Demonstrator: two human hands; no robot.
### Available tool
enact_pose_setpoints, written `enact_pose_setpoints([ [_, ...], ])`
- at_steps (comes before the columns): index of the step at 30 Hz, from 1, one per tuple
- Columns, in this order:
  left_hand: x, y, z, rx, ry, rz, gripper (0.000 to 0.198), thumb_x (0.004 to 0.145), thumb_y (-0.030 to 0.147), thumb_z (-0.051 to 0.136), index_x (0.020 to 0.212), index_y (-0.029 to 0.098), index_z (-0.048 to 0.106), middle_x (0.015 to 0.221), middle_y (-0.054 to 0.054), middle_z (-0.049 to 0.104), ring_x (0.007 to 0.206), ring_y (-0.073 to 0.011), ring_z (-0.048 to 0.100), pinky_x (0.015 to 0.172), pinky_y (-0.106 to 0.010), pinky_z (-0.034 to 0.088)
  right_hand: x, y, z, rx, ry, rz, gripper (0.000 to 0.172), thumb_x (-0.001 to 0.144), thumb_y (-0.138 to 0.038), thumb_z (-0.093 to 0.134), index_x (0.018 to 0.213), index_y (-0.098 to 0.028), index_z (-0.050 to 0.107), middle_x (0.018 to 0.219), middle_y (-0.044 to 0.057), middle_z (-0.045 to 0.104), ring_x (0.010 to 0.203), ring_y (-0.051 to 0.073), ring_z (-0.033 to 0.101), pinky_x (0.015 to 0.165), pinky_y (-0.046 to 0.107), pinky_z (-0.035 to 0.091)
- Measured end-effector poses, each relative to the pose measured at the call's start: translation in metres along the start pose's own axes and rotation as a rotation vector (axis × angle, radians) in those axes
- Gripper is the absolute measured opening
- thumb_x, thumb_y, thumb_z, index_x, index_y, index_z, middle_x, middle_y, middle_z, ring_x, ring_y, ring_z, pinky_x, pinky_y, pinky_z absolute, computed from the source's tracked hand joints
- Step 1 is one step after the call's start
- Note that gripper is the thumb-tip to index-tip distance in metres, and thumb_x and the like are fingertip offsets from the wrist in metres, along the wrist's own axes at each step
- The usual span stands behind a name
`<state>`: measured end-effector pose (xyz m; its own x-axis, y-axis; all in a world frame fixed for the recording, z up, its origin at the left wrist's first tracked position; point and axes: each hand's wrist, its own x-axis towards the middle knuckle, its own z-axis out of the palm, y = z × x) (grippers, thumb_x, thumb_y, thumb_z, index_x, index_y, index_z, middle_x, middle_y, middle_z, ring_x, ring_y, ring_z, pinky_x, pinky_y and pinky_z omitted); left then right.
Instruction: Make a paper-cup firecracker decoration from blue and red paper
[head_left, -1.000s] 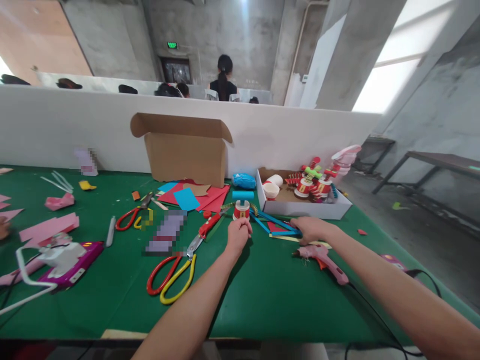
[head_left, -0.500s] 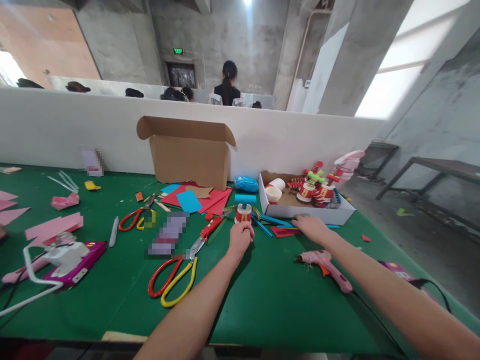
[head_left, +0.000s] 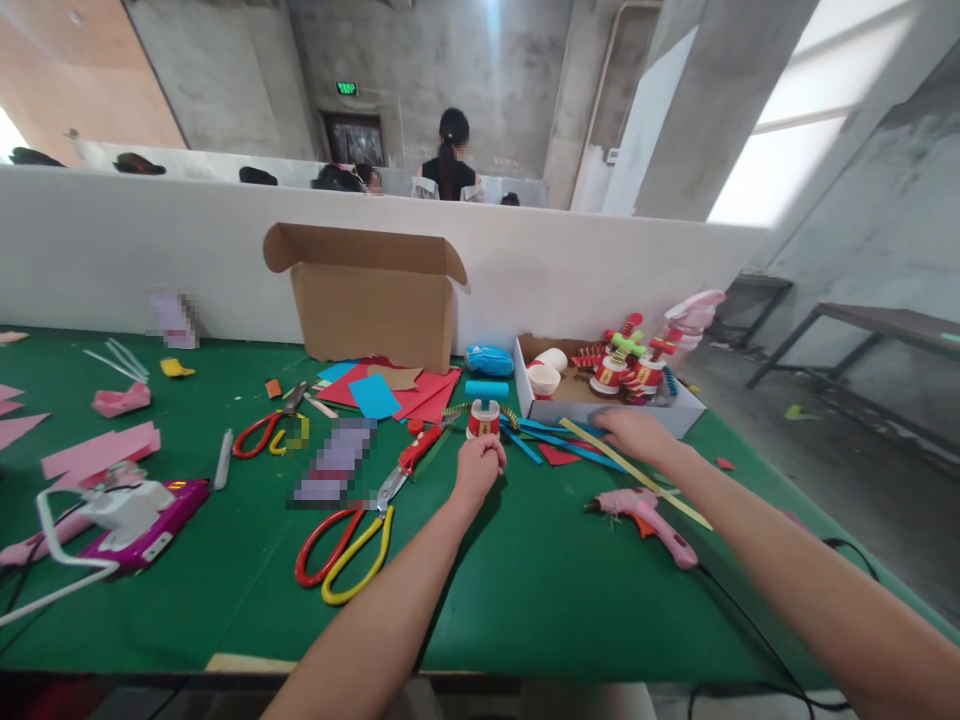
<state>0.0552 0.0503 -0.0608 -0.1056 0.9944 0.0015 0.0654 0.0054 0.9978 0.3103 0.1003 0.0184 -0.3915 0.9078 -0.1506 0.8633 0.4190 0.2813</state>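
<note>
My left hand (head_left: 481,468) is closed at the base of a small red-and-white paper cup figure (head_left: 483,419). The figure stands upright, with a blue paper roll (head_left: 486,390) on top and folded spring-like arms at its sides. My right hand (head_left: 637,436) reaches over loose blue paper strips (head_left: 551,433) in front of a white box. Its fingers look bent together, and their tips are partly hidden. A long yellow paper strip (head_left: 589,439) runs slantwise beside the fingers. Red paper (head_left: 561,456) lies under the strips.
The white box (head_left: 611,418) holds cups and finished figures. A pink glue gun (head_left: 646,522) with a cord lies below my right hand. Large scissors (head_left: 384,505) lie left of my left hand. Coloured paper and an upright cardboard lid (head_left: 375,310) are behind, against a white partition.
The yellow strip now slants across the blue strips toward my right forearm. My right hand has shifted slightly among the strips. The left hand stays at the cup figure.
</note>
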Motion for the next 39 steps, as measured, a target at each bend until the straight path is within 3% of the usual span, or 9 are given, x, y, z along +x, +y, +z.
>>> enact_pose_setpoints([
  [5,0.000,0.000,-0.001,0.034,-0.025,0.004,0.018,0.054,0.009,0.036,0.045,0.018,0.048,0.040,0.005,0.046,0.039,-0.0078,0.045,0.043,-0.017,0.033,-0.002,0.002,-0.005,0.020,-0.002,0.040,0.021,0.083,-0.021,0.050,0.100,-0.021,0.063,0.106,0.010,0.068,0.098,0.025,0.062,0.069,0.027,0.042],
  [11,-0.002,-0.001,-0.001,0.079,-0.050,0.025,0.017,0.053,0.010,0.037,0.046,0.018,0.049,0.041,0.005,0.048,0.040,-0.0081,0.046,0.043,-0.017,0.034,-0.007,0.014,-0.005,0.101,0.009,0.064,0.040,0.078,-0.022,0.060,0.117,-0.021,0.055,0.115,0.011,0.065,0.101,0.025,0.061,0.073,0.028,0.042],
  [14,-0.002,-0.004,-0.001,0.086,-0.051,0.040,0.016,0.053,0.011,0.037,0.046,0.018,0.049,0.042,0.005,0.049,0.041,-0.0083,0.047,0.044,-0.018,0.034,-0.011,0.018,-0.009,0.181,0.040,0.039,0.026,0.079,-0.025,0.059,0.104,-0.018,0.062,0.103,0.009,0.068,0.092,0.022,0.062,0.071,0.026,0.041],
  [17,-0.002,-0.005,-0.002,0.087,-0.049,0.053,0.016,0.053,0.011,0.036,0.047,0.018,0.049,0.042,0.005,0.048,0.041,-0.0085,0.047,0.045,-0.018,0.034,-0.016,0.012,-0.011,0.225,-0.092,-0.019,0.015,0.079,-0.026,0.058,0.086,-0.017,0.067,0.086,0.006,0.070,0.079,0.020,0.063,0.063,0.025,0.039],
  [20,-0.003,-0.006,-0.002,0.093,-0.048,0.061,0.016,0.053,0.011,0.037,0.047,0.018,0.049,0.041,0.005,0.048,0.041,-0.0084,0.047,0.045,-0.018,0.034,-0.020,0.000,-0.007,0.231,-0.253,-0.081,0.019,0.073,-0.026,0.061,0.088,-0.017,0.069,0.088,0.006,0.071,0.080,0.021,0.064,0.062,0.024,0.040],
  [24,-0.003,-0.007,-0.001,0.103,-0.048,0.065,0.015,0.054,0.012,0.038,0.047,0.019,0.049,0.041,0.005,0.048,0.041,-0.0087,0.048,0.045,-0.018,0.034,-0.020,-0.015,0.003,0.157,-0.226,-0.016,0.041,0.068,-0.031,0.063,0.105,-0.015,0.064,0.104,0.011,0.069,0.090,0.025,0.064,0.061,0.026,0.041],
  [29,-0.002,-0.008,-0.001,0.115,-0.047,0.070,0.016,0.053,0.011,0.036,0.047,0.019,0.049,0.042,0.005,0.049,0.041,-0.0091,0.048,0.044,-0.018,0.034,-0.015,-0.022,0.003,0.086,-0.318,0.041,0.048,0.063,-0.030,0.065,0.108,-0.013,0.061,0.105,0.015,0.068,0.088,0.027,0.065,0.057,0.027,0.040],
  [35,-0.002,-0.008,-0.001,0.128,-0.057,0.073,0.017,0.055,0.010,0.037,0.047,0.019,0.050,0.043,0.004,0.050,0.042,-0.0089,0.048,0.044,-0.018,0.035,-0.013,-0.025,0.002,0.063,-0.340,0.009,0.030,0.065,-0.022,0.061,0.093,-0.017,0.068,0.096,0.012,0.071,0.083,0.026,0.066,0.057,0.027,0.041],
  [39,-0.002,-0.008,-0.001,0.134,-0.067,0.076,0.018,0.055,0.009,0.037,0.047,0.019,0.050,0.040,0.005,0.048,0.041,-0.0090,0.048,0.044,-0.017,0.034,-0.011,-0.026,0.003,0.022,-0.310,0.016,0.030,0.065,-0.020,0.062,0.094,-0.018,0.069,0.100,0.012,0.070,0.089,0.026,0.065,0.062,0.027,0.043],
])
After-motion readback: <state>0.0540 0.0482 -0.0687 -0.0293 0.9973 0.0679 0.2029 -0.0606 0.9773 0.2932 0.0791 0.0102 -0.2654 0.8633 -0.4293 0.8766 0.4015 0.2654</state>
